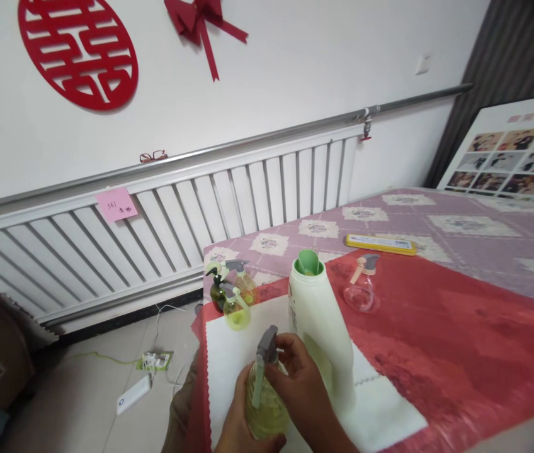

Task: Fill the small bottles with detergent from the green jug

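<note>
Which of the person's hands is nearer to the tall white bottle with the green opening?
Right. The right hand holds the neck of the small spray bottle just beside the white bottle. The left hand cups the spray bottle from the far side.

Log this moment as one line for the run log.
left hand: grips spray bottle body | right hand: at its grey spray head | white jug: stands beside, top open | white cloth: underneath

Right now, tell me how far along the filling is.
Done: three spray bottles stand filled, capped. In hand: the left hand holds a filled spray bottle, the right hand grips its grey sprayer. Remaining: the clear spray bottle by the open detergent bottle looks empty.
</note>
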`<action>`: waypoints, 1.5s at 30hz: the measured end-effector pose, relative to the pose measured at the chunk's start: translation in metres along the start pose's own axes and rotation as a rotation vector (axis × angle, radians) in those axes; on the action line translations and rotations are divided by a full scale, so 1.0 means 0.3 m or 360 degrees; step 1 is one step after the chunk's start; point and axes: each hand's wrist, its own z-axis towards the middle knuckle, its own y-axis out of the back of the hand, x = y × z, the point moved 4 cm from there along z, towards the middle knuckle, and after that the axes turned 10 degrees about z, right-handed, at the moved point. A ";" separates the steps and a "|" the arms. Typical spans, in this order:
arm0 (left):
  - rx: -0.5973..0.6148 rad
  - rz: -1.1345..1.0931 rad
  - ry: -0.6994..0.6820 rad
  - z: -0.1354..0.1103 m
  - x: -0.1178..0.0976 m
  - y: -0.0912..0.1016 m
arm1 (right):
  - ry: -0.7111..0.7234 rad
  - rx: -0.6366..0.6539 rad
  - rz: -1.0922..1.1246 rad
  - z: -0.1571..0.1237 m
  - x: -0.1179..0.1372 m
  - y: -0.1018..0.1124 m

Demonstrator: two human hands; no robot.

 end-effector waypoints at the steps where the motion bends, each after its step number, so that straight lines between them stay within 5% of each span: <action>1: 0.0030 -0.0024 -0.0033 0.000 -0.011 0.002 | 0.0002 0.0002 0.0005 0.001 -0.003 0.001; 6: 0.0189 -0.0250 -0.0070 0.002 -0.069 0.015 | -0.0012 -0.0037 0.0086 0.005 -0.005 0.007; 11: 0.0199 -0.0360 -0.0071 0.006 -0.102 0.017 | -0.0237 0.0196 0.0278 0.002 0.011 -0.022; 33: 0.0229 -0.0340 -0.0082 0.009 -0.084 0.026 | 0.0015 -0.0017 0.0003 -0.020 -0.006 0.008; 40: 0.0243 -0.0463 -0.0101 0.009 -0.102 0.017 | -0.0195 0.0000 0.0334 -0.017 -0.029 -0.002; 45: 0.0243 -0.0511 -0.0077 0.006 -0.110 0.016 | -0.0433 -0.0249 0.0071 -0.033 -0.051 0.017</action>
